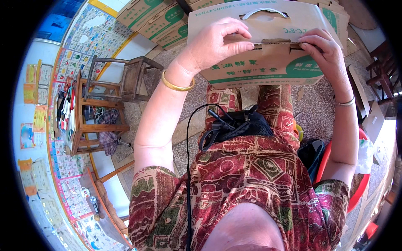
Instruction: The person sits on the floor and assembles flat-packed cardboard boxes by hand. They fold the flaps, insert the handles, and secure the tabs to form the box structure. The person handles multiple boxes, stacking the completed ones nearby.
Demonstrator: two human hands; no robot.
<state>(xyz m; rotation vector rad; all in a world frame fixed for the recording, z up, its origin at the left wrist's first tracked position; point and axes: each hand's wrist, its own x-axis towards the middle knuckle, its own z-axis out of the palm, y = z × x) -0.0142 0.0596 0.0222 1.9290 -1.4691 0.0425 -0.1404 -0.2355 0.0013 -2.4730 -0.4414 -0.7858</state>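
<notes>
A cardboard box (234, 71) with green printing stands in front of my legs, a white handle (264, 12) set in its top panel. Both my hands rest along the near top edge, where the lid meets the front side. At the left of that edge, my left hand (220, 44) is closed, thumb along the front and fingers curled over the top. My right hand (323, 49) pinches the edge near its right end, thumb below and fingers above. Between them a small cardboard tab (275, 41) shows at the seam. My palms hide the edge's ends.
More green-printed boxes (161, 25) are stacked at the far left. A wooden chair (136, 77) and a wooden stand (90, 125) with papers are on the left. To my right are a red basin (361, 192) and flat cardboard pieces (372, 125). A black cable (188, 159) hangs along my front.
</notes>
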